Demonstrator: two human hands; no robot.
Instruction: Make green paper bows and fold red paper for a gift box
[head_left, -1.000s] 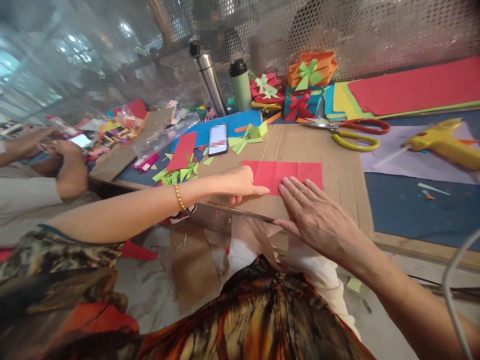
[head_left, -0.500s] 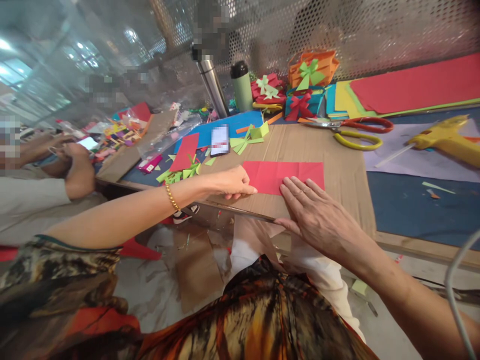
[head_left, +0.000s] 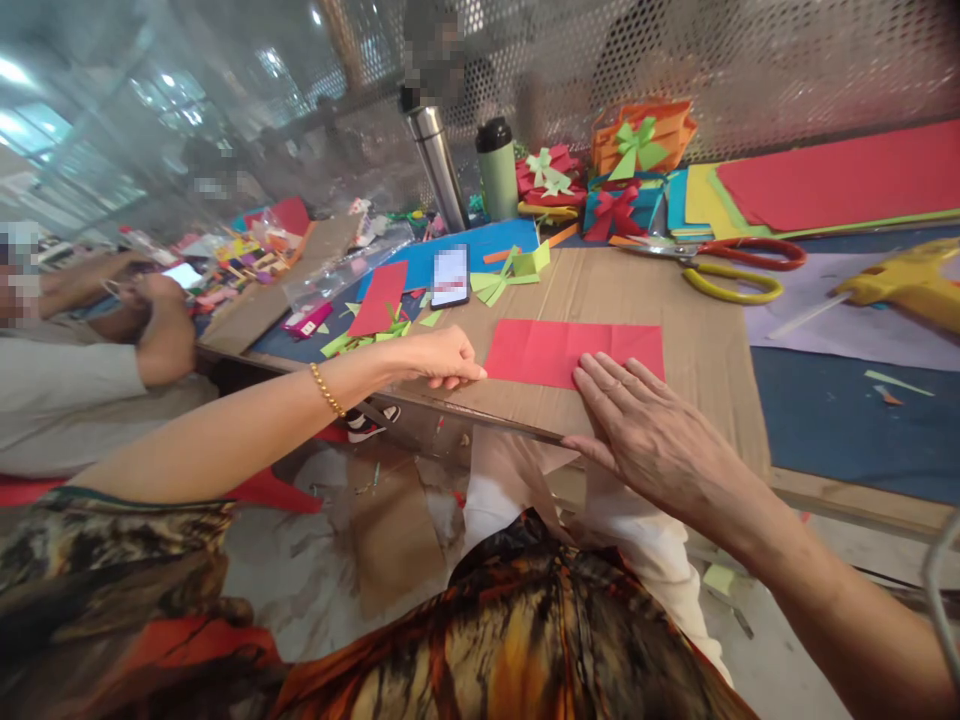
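Observation:
A folded red sheet of paper (head_left: 532,350) with faint crease lines lies flat on a brown cardboard sheet (head_left: 705,370). Fingers curled, my left hand (head_left: 444,357) is closed at the paper's lower left corner, thumb and forefinger pinched against it. My right hand (head_left: 637,420) lies flat and open, its fingers pressed on the right part of the paper. Its thumb reaches toward the table's front edge. Beyond the paper are light green paper strips (head_left: 510,275) and a phone (head_left: 450,277) with a lit screen.
Right of the cardboard lie scissors (head_left: 731,283) and a yellow glue gun (head_left: 900,285). Behind stand a steel flask (head_left: 439,165), a green bottle (head_left: 496,175), paper bags with bows (head_left: 641,145) and stacked coloured sheets (head_left: 840,180). Another person (head_left: 75,400) sits at left.
My left hand has slid left along the paper's near edge to its corner. My right hand stays flat on the paper. The view has shifted slightly.

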